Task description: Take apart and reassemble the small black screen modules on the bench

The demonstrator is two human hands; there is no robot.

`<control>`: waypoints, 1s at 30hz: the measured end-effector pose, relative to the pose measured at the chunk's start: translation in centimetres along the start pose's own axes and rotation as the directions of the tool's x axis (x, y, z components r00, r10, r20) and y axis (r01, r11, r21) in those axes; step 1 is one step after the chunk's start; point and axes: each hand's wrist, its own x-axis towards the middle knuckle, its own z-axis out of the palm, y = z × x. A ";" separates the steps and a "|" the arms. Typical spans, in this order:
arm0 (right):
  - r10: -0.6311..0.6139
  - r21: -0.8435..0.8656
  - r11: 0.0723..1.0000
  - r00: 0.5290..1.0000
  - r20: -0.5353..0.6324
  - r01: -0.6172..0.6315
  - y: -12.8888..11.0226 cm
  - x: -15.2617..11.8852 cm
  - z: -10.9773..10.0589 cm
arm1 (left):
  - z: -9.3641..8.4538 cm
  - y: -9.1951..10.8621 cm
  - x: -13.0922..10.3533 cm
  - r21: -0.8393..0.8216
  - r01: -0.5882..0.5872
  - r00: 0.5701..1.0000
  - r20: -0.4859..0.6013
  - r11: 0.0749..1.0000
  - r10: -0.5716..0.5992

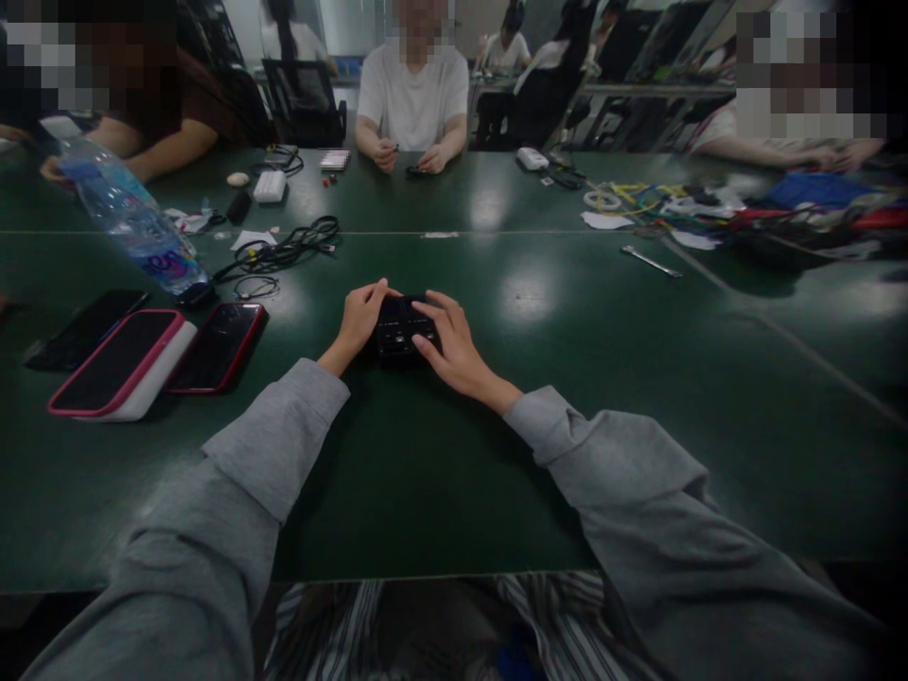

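Note:
A small black device [398, 333] with tiny light markings on its face is at the middle of the green table [426, 473]. My left hand [363, 317] grips its left side, the fingers bent around its far left corner. On the right side, my right hand [454, 342] holds the same device, with the thumb at its near right part and the fingers over its far right edge. Both hands are closed on it. Its underside and right edge are hidden by the hands and shadow.
To the left lie a red-edged phone [218, 348], another phone on a white block [117, 364], a dark flat item [89, 329], a tilted water bottle [131, 213] and black cables [290, 246]. A wrench [651, 261] and a cable pile [766, 222] are right. A person [412, 104] sits opposite.

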 end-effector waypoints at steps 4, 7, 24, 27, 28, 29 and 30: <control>-0.070 -0.086 0.993 0.988 0.140 0.083 -0.5 -0.2 -0.1 | 0.0 0.0 0.1 0.009 -0.011 1.000 -0.006 1.000 0.011; -0.058 -0.106 0.992 0.990 0.131 0.072 -0.3 -0.3 0.2 | 0.0 -0.1 0.1 0.010 -0.002 1.000 -0.008 1.000 0.002; -0.048 -0.062 0.997 0.992 0.113 0.056 0.3 -0.2 0.3 | -0.1 0.4 -0.1 -0.139 0.077 0.979 0.196 0.987 -0.049; -0.057 -0.063 0.996 0.990 0.127 0.065 0.3 -0.2 0.3 | -0.1 0.3 -0.1 -0.136 0.091 0.978 0.198 0.986 -0.063; -0.061 -0.063 0.996 0.990 0.130 0.070 0.3 -0.2 0.4 | -0.1 0.3 -0.1 -0.129 0.092 0.979 0.190 0.987 -0.067; -0.065 -0.061 0.995 0.989 0.132 0.074 0.4 -0.2 0.4 | -0.1 0.2 -0.1 -0.123 0.090 0.981 0.180 0.988 -0.067; -0.068 -0.060 0.995 0.988 0.135 0.076 0.4 -0.2 0.4 | -0.1 0.1 -0.1 -0.120 0.085 0.983 0.170 0.989 -0.063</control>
